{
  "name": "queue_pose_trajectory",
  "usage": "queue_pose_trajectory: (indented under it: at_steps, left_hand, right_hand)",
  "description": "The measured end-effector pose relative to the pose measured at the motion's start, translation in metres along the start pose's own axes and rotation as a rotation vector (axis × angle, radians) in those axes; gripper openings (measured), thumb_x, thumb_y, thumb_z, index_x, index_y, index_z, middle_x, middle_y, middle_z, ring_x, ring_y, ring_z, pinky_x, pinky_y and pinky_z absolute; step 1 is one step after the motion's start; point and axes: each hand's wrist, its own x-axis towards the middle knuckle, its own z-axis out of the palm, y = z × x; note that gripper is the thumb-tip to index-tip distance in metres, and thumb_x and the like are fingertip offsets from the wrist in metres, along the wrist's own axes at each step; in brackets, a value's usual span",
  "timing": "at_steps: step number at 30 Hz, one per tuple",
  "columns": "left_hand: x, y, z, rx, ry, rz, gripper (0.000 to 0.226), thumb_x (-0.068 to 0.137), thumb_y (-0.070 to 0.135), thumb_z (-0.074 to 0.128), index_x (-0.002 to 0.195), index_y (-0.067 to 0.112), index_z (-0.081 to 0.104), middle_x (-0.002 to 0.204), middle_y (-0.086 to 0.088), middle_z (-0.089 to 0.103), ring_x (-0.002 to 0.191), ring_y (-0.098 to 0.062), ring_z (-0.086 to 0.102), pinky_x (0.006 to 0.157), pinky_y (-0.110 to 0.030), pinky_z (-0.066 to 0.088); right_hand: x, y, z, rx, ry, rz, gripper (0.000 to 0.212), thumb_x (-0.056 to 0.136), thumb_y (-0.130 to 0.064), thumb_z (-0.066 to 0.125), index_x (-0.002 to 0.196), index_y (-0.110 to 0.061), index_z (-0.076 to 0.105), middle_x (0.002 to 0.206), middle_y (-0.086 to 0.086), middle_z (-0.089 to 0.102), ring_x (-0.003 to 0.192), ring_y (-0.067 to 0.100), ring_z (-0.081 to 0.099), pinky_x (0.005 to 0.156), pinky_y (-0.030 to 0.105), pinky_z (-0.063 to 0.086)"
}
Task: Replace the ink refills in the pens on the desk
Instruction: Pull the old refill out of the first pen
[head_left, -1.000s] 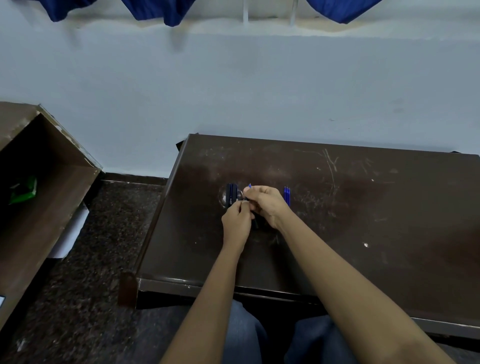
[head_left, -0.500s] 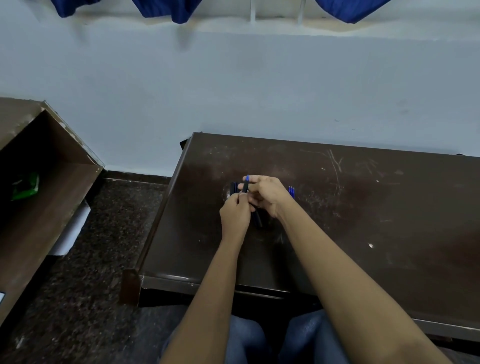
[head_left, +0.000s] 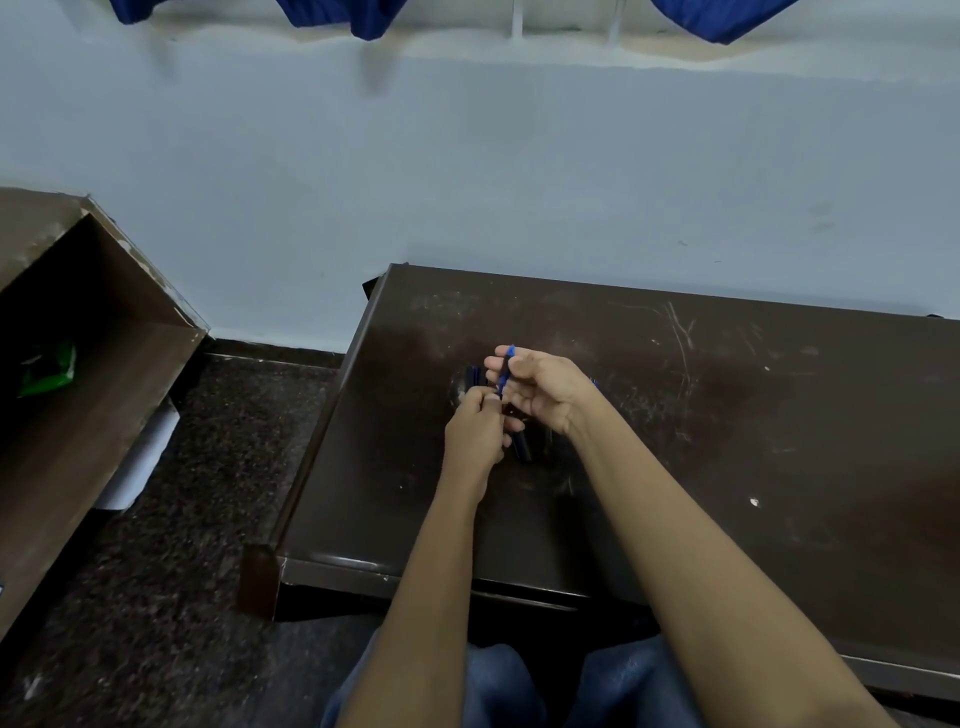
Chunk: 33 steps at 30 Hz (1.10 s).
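My right hand (head_left: 545, 389) pinches a thin blue refill (head_left: 506, 371) between thumb and fingers, its top end poking up past the fingertips. My left hand (head_left: 475, 428) sits just below it and grips the lower end, where a dark pen part shows; what it holds exactly is hidden by the fingers. A dark pen barrel (head_left: 521, 447) lies on the brown desk (head_left: 727, 441) right under the hands. More dark pens (head_left: 471, 375) lie just beyond the left hand, and blue refills (head_left: 594, 383) peek out behind the right wrist.
The desk stands against a pale wall. To the left is a brown open box (head_left: 78, 389) with a green packet (head_left: 47, 369) inside, and white paper (head_left: 140, 457) on the dark speckled floor. My knees in blue jeans are below the desk's front edge.
The blue refill has come further up out of the hands, and the right hand has lifted slightly from the left. The camera has tilted a little.
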Motion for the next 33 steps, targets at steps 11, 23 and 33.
queue_pose_trajectory:
  at_steps: [11,23,33]
  left_hand:
    - [0.020,-0.002,-0.023,0.242,0.142,-0.024,0.028,0.096,0.016,0.038,0.076,0.028,0.053,0.078,0.003,0.062,0.082,-0.024,0.070,0.084,-0.047,0.056]
    - [0.016,0.008,-0.020,0.235,0.213,0.030,0.020,0.096,0.017,0.037,0.091,0.020,0.056,0.072,0.001,0.065,0.069,-0.017,0.067,0.079,-0.041,0.058]
    - [0.015,0.007,-0.014,0.196,0.106,-0.015,0.019,0.099,0.020,0.037,0.101,0.018,0.056,0.092,-0.006,0.069,0.065,-0.007,0.058,0.065,-0.028,0.044]
  right_hand:
    - [0.027,0.008,-0.018,-0.218,0.399,-0.298,0.018,0.083,-0.005,0.064,0.099,-0.010,0.072,0.085,0.005,0.071,0.082,0.017,0.068,0.073,0.027,0.056]
    - [0.031,0.023,-0.026,-1.241,0.165,-0.321,0.014,0.081,-0.015,0.072,0.094,-0.018,0.075,0.096,0.003,0.073,0.093,0.018,0.066,0.089,0.038,0.054]
    - [0.004,0.012,-0.004,-0.452,0.022,-0.170,0.005,0.085,-0.010,0.067,0.085,-0.009,0.072,0.070,0.003,0.069,0.057,0.006,0.058,0.049,0.013,0.045]
